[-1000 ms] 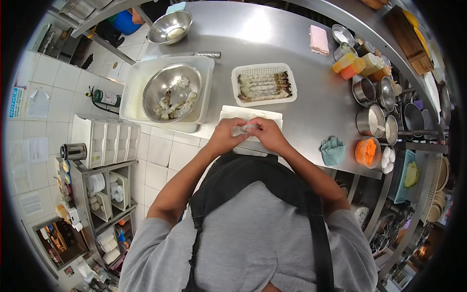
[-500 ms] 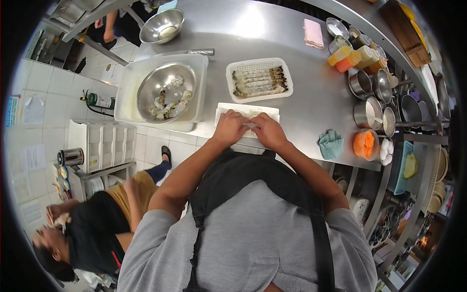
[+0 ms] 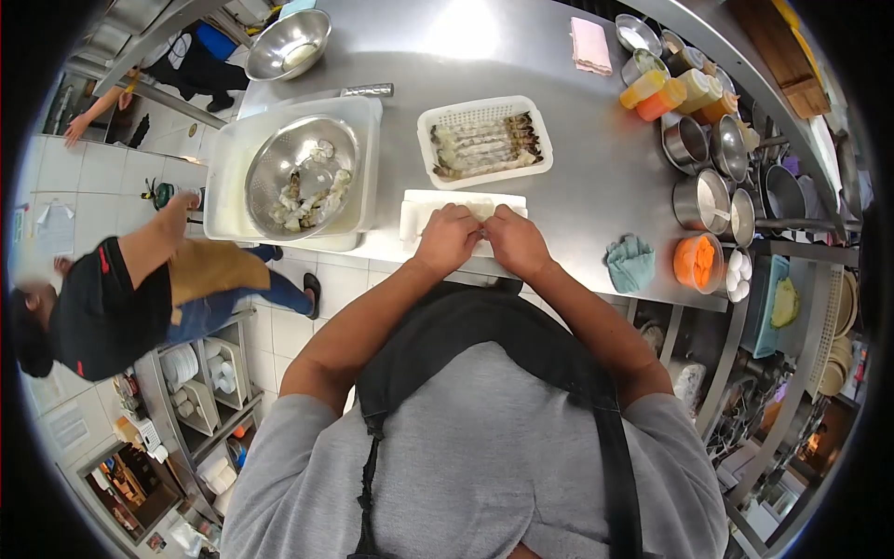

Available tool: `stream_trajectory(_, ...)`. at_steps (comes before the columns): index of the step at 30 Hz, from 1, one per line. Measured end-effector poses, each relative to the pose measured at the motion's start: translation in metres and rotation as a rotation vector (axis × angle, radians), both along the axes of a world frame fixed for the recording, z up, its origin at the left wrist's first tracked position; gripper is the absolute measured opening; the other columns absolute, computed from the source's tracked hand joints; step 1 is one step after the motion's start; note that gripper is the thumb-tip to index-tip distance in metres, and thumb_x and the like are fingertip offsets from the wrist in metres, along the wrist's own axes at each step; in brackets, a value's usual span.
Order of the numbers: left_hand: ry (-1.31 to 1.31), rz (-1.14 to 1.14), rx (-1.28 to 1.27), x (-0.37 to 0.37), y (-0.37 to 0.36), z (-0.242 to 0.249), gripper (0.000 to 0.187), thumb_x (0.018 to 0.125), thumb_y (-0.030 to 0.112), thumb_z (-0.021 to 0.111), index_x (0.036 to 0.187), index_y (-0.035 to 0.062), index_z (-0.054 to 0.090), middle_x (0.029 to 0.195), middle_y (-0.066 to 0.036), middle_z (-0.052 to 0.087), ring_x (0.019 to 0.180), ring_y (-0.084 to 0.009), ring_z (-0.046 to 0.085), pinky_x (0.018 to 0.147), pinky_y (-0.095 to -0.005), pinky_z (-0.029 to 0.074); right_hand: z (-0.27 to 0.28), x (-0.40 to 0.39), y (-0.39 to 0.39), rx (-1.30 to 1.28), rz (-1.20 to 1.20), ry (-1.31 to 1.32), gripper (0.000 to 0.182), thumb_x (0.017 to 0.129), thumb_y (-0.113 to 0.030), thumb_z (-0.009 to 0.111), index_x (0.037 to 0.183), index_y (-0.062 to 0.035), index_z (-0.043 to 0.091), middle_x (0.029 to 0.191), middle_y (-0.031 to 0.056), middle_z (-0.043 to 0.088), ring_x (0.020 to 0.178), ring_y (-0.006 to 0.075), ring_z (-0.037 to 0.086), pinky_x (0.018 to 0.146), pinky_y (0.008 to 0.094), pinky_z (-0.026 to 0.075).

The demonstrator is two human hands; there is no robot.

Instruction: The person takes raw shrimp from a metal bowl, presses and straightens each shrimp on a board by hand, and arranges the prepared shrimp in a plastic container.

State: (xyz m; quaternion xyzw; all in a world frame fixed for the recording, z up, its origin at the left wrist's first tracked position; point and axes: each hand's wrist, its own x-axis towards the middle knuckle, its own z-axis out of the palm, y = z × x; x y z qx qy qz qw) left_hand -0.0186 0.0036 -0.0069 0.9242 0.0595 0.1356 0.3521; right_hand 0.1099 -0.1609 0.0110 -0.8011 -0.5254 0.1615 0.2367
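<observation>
My left hand (image 3: 448,239) and my right hand (image 3: 513,241) meet over a white board (image 3: 414,207) at the near edge of the steel table. Fingers of both are bent together around a small pale piece, too hidden to name. Just beyond the board, shrimp (image 3: 486,145) lie in rows in a white perforated basket (image 3: 543,119). To the left, a steel colander (image 3: 264,158) with pale, lumpy pieces (image 3: 317,200) sits in a translucent tub (image 3: 220,212).
A steel bowl (image 3: 288,45) stands at the back left. Sauce bottles (image 3: 662,99), metal pots (image 3: 699,199), a tub of orange pieces (image 3: 697,262) and a teal cloth (image 3: 630,264) line the right. A person (image 3: 112,303) is at the left.
The person at the left has moved up in the view, with an arm now stretched out. The view has shifted slightly; my hands remain together over the board.
</observation>
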Motion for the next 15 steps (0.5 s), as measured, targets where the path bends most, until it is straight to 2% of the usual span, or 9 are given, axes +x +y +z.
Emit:
stream_trajectory(2,0.028,0.005,0.049,0.005,-0.005,-0.001,0.006,0.083,0.009,0.08,0.088,0.0078,0.078,0.092,-0.01,0.07,0.095,-0.0369,0.067,0.084,-0.0516,0.054,-0.002,0.0,0.0,-0.041,0.017,-0.094,0.007,0.094,-0.011,0.068,0.095,-0.0051,0.073,0.098,0.0138,0.065,0.09,0.0367,0.072,0.078,0.0499,0.061)
stream_trajectory(9,0.035,0.01,0.05,0.009,-0.009,-0.001,0.006,0.082,0.008,0.08,0.084,0.007,0.075,0.092,-0.011,0.068,0.097,-0.0372,0.066,0.082,-0.0523,0.053,0.005,0.006,0.007,-0.141,0.072,-0.085,0.011,0.088,-0.003,0.065,0.095,-0.0033,0.073,0.104,0.0179,0.067,0.092,0.0387,0.074,0.082,0.0516,0.061)
stream_trajectory(15,0.109,0.003,0.072,0.006,-0.004,0.009,0.01,0.085,0.013,0.082,0.093,0.0078,0.08,0.093,-0.012,0.069,0.098,-0.038,0.066,0.087,-0.0522,0.054,0.005,0.012,0.0,-0.098,0.078,-0.056,0.008,0.091,-0.007,0.068,0.097,-0.0043,0.073,0.104,0.017,0.068,0.094,0.0387,0.074,0.083,0.0517,0.061)
